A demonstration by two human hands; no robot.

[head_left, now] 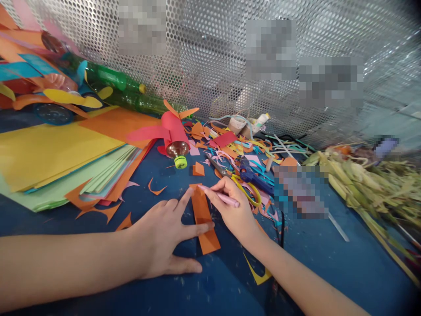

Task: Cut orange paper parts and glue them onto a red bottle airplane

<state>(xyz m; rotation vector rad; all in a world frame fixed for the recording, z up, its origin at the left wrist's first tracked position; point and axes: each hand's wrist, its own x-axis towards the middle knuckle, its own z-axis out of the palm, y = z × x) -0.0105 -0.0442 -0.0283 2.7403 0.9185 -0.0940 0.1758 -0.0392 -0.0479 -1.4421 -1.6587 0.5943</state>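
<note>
An orange paper strip (201, 206) lies on the blue table between my hands. My left hand (167, 232) rests on it with spread fingers, one fingertip at its far end and another across its lower part. A pink pen (226, 199) is pinched in my right hand (235, 210), its tip at the strip's far end. Just beyond lies a small orange paper piece (198, 169). Further off stands a bottle wrapped in red paper (175, 134), with paper wings and a lime-green cap. Right of the pen lie yellow-handled scissors (251, 191).
Coloured paper sheets (59, 149) are stacked at left, with cut orange scraps (98, 206) beside them. A blue glue gun (255, 177) sits among paper scraps at centre right. Corn husks (355, 184) cover the right side. A perforated metal panel (204, 66) closes off the back.
</note>
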